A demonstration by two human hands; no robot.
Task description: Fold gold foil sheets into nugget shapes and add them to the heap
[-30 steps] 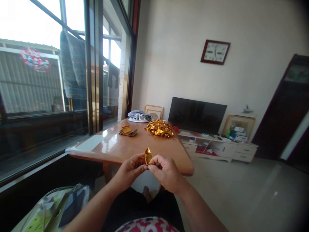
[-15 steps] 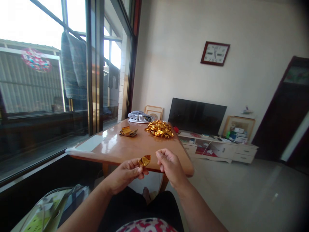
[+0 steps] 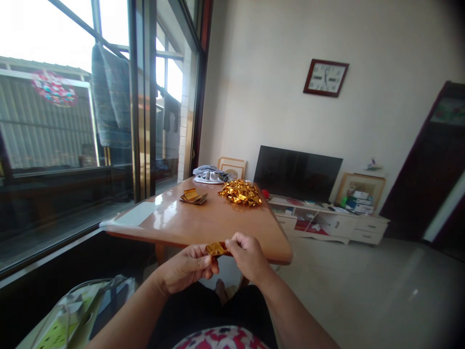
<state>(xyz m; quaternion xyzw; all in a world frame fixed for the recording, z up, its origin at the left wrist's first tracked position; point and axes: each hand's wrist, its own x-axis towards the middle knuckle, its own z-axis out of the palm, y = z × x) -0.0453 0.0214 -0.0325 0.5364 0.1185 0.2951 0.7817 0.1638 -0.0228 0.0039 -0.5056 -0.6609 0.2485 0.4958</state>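
A small folded piece of shiny gold foil paper [image 3: 216,249] is held between my two hands, above my lap at the table's near edge. My left hand [image 3: 191,265] pinches its left end between thumb and fingers. At its right end, my right hand [image 3: 247,254] closes thumb and forefinger on the tip. On the table [image 3: 214,223] beyond lies a heap of folded gold foil pieces [image 3: 241,193]. Left of the heap rests a small stack of gold foil sheets [image 3: 193,196].
Cloth items [image 3: 209,174] lie at the table's far end. A television [image 3: 296,173] stands on a low white cabinet [image 3: 365,236] by the wall. Glass windows run along the left. At lower left is a surface with a green patterned item [image 3: 60,317].
My right hand has moved left and down and now grips the right end of the foil piece. The foil piece has turned from upright to lying more level.
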